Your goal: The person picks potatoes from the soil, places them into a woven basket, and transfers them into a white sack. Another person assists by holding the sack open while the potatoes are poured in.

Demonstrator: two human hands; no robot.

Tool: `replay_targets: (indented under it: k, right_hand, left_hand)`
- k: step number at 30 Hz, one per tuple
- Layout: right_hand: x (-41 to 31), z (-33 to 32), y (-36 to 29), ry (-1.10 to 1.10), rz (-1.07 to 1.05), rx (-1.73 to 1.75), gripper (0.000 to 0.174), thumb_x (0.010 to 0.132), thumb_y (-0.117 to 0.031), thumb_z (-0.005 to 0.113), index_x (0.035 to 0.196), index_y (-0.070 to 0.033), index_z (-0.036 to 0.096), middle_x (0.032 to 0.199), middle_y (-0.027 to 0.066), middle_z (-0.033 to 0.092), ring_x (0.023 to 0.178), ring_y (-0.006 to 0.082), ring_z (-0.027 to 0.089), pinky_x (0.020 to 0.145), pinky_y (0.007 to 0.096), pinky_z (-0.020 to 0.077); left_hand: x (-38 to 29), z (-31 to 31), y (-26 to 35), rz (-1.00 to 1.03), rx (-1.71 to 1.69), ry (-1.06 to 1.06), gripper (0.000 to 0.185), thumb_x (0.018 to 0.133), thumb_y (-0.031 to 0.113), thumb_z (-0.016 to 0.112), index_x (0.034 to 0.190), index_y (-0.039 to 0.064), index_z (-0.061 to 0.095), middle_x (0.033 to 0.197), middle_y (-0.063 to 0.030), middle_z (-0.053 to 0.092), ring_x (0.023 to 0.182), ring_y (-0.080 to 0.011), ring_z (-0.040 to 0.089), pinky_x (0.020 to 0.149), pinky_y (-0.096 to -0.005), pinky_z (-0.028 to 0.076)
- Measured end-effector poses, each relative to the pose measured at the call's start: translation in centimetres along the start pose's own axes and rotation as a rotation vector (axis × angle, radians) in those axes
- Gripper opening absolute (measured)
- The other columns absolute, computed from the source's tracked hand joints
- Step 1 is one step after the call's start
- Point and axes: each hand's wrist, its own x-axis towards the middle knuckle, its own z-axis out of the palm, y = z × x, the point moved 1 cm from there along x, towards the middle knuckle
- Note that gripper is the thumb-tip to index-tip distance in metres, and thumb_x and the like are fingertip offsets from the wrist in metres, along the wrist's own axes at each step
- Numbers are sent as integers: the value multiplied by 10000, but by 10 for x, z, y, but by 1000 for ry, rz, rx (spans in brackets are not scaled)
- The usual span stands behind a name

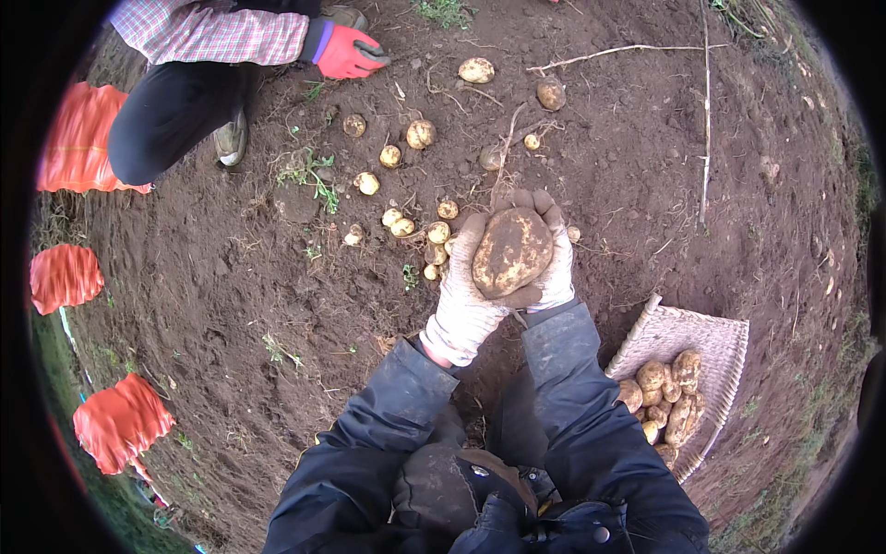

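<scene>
A large soil-covered potato (pixel 513 252) is cupped between my two gloved hands. My left hand (pixel 462 291), in a white work glove with soiled fingers, wraps its left and lower side. On its right side is my right hand (pixel 556 260) in a matching glove, fingertips curled around the top edge. Small pale potatoes (pixel 438 233) lie on the soil just left of my hands, some partly hidden behind my left glove. More potatoes (pixel 421 133) are scattered farther up. At my lower right, a woven basket (pixel 716 332) holds a heap of dirty potatoes (pixel 668 388).
A person in a checked sleeve crouches at the upper left, a red-gloved hand (pixel 349 53) on the soil. Filled orange mesh sacks (pixel 124 422) stand along the left side. Dry stalks (pixel 706 124) lie at the upper right.
</scene>
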Motion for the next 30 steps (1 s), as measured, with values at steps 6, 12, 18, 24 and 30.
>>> replay_targets:
  k: [6,12,18,24,30]
  right_hand:
    - [-18,8,-29,215,136,-300,636,893,-527,565,1365,-124,425,1034,73,583,934,214,603,792,395,555]
    - [-79,-17,-61,59,123,-555,972,826,-543,645,1494,-43,146,1454,203,334,1264,260,461,1055,403,398]
    - [-188,-78,-171,279,199,-284,479,865,-392,642,1143,-6,589,1128,231,618,967,362,639,792,507,562]
    - [-259,-102,-278,644,1147,-2442,267,847,-252,615,1027,-71,692,930,181,687,878,286,664,797,338,512]
    - [-121,-71,-180,202,-175,-2025,279,845,-167,620,1099,-52,632,996,159,668,917,311,648,816,362,513]
  left_hand:
    - [3,-23,8,-206,154,-250,942,670,203,866,1411,27,313,1311,-115,499,1200,-227,510,1013,-356,424]
    - [27,-5,3,-211,623,-384,442,1013,367,410,1050,8,665,919,-79,694,904,-173,642,820,-291,491]
    - [124,-22,-16,-73,655,153,543,817,286,677,1289,78,507,1238,-166,557,1101,-344,543,941,-412,445]
    - [176,-96,-69,125,1423,79,512,791,279,688,1241,81,545,1266,-180,528,1175,-362,475,1033,-419,338]
    - [80,-93,-61,-130,1395,-290,492,782,380,708,1206,159,596,1372,-192,445,1259,-379,416,1043,-485,355]
